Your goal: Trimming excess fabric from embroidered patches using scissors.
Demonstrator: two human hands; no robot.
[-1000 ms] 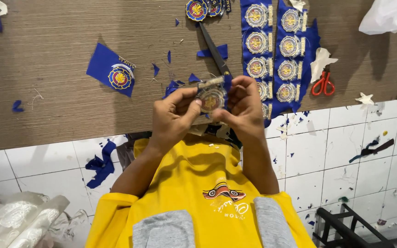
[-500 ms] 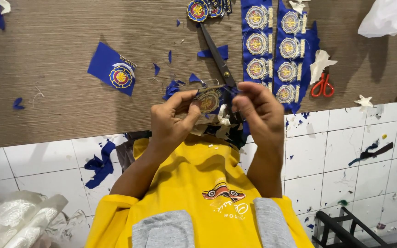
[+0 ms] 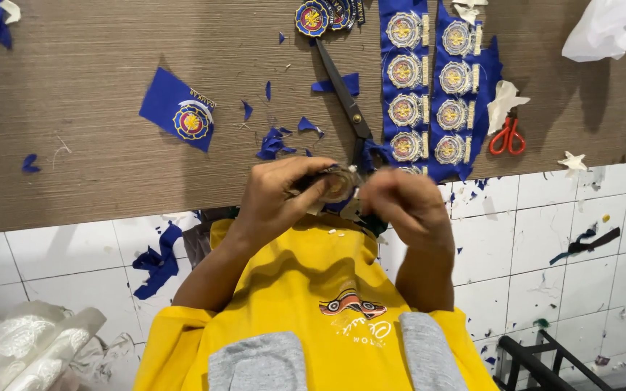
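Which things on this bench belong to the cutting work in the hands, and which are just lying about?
In use:
- left hand and right hand, both on the round embroidered badge
- long black scissors, in the right hand
- blue fabric strips of uncut badges

Lying about:
- small red-handled scissors
- blue triangular badge piece
- white crumpled plastic bag
- blue fabric scraps

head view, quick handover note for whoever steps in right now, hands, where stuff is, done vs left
Left hand: pinching a round embroidered badge at the table edge.
Right hand: on the handles of the black scissors, blades pointing away over the table.
Done: cut badges piled at the far edge; blue offcuts scattered.
Left: two blue strips of uncut badges beside the scissors, and one loose blue patch to the left. Small red scissors lie unused.
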